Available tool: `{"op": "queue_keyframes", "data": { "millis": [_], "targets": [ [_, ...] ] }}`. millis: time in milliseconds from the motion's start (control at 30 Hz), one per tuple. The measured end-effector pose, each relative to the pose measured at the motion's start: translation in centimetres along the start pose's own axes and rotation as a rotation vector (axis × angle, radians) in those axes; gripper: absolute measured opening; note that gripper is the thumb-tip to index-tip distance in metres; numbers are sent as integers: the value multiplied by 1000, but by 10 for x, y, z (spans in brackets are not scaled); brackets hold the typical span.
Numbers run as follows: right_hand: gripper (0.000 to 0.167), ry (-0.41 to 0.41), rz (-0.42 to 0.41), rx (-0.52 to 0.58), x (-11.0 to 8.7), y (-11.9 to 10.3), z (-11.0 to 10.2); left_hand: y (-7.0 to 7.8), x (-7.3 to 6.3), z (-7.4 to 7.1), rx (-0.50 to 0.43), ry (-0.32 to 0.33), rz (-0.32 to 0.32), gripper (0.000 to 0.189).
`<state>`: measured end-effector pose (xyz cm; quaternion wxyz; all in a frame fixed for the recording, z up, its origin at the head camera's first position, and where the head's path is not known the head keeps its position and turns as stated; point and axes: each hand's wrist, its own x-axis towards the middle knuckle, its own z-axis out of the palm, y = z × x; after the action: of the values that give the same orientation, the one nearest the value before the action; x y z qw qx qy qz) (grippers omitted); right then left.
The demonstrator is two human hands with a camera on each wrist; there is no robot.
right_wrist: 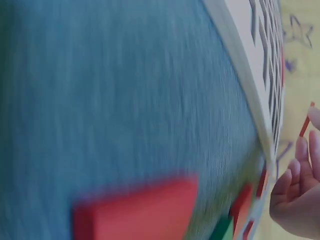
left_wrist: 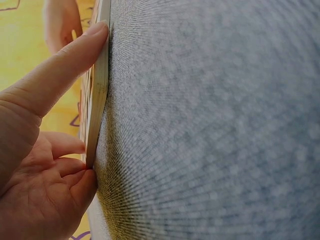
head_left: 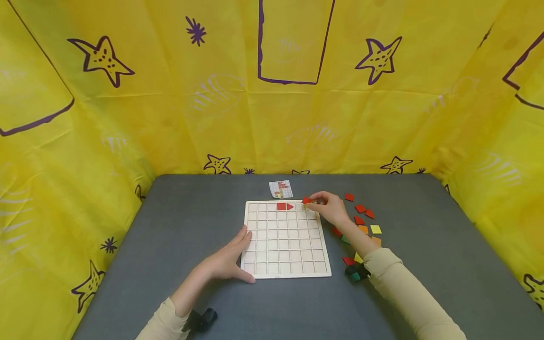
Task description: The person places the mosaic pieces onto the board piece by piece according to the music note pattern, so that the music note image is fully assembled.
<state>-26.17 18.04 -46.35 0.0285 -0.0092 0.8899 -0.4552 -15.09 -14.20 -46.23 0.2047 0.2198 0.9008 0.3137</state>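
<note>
Nearest, two pale sleeves (head_left: 410,293) are reaching in over a grey tabletop (head_left: 272,309), each wrist bearing a small black device (head_left: 204,321). Left hand (head_left: 229,257): spread and bracing rather than clenched, its thumb pressing at the near left corner and its fingers resting along the left edge of a white-faced wooden grid board (head_left: 272,245). The board, seven cells by seven, is lying flat at the centre of the table. To its right a scatter of loose pieces is lying partly beneath the right forearm — a red piece (head_left: 348,261) near the wrist, then orange tiles (head_left: 376,241), a green tile (head_left: 345,239), a yellow square tile (head_left: 376,229) and, farther off, several red tiles (head_left: 360,208). In the board's far row, a red square (head_left: 281,206) is occupying the fourth cell from the left and a red triangle (head_left: 290,207), pointing right, the fifth. Right hand (head_left: 329,208): pinching one red tile (head_left: 306,200) between thumb and fingers, raised over the far right part of the board — its exact outline cannot be told. Beyond the far edge a small pattern card (head_left: 281,189), printed in red, yellow and green, is lying on the table. Farthest, a yellow curtain (head_left: 170,127) with purple starfish is hanging behind.
</note>
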Motion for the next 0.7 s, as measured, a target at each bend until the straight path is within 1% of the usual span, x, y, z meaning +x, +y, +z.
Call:
{"op": "queue_keyframes", "data": {
  "millis": [200,300,500,700],
  "targets": [
    [21,-102,-100,-47,-6,-14,28,1,0,0,-5,-1,-4,120],
    [18,-130,-153,-92,-6,-17,39,1,0,0,-6,1,-4,120],
    [13,-138,-279,-191,1,-17,50,1,-1,0,4,8,-1,120],
    [10,-128,-395,-213,1,-20,53,1,-1,0,-3,8,3,120]
  ]
}}
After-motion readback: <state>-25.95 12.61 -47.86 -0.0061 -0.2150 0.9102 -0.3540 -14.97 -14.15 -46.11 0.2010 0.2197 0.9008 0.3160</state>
